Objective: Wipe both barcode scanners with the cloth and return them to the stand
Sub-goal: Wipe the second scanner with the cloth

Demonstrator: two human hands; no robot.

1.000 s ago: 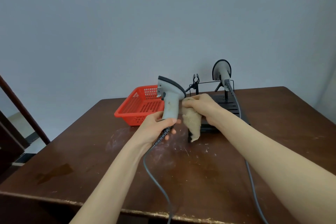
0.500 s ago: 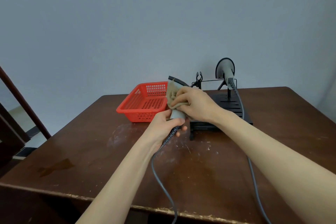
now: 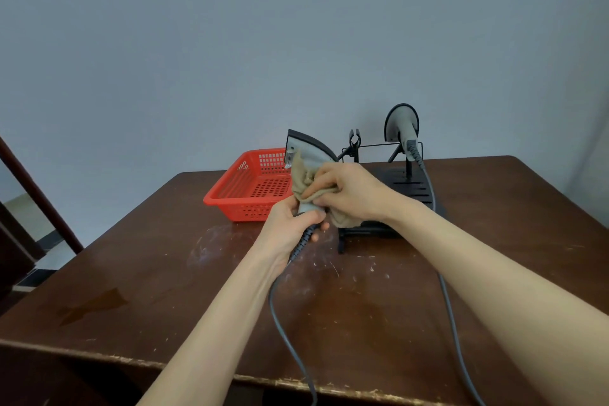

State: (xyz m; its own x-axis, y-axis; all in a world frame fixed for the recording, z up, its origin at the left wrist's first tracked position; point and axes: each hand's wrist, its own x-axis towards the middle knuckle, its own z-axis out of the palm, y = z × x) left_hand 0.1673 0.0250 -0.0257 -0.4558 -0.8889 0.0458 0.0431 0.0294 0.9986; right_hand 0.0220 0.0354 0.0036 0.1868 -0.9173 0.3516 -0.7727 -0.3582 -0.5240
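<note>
My left hand point(image 3: 290, 224) grips the lower handle of a grey barcode scanner point(image 3: 308, 149), held upright above the table with its head pointing up. Around the scanner's body is a beige cloth point(image 3: 304, 181), which my right hand point(image 3: 349, 194) holds against it. The scanner's grey cable point(image 3: 280, 313) hangs down over the table's front edge. A second grey scanner point(image 3: 401, 127) sits on the right post of the black stand point(image 3: 412, 188). The stand's left clip point(image 3: 354, 140) holds nothing.
A red perforated basket point(image 3: 244, 188) stands on the brown table point(image 3: 164, 273), left of the stand. The second scanner's cable point(image 3: 448, 306) runs along the table to the front edge. White scuffs mark the table's middle. A dark wooden rail point(image 3: 36, 194) is at far left.
My right hand brought the hanging cloth up and wrapped it on the scanner, then rubbed down the body toward the handle. The left hand kept its grip.
</note>
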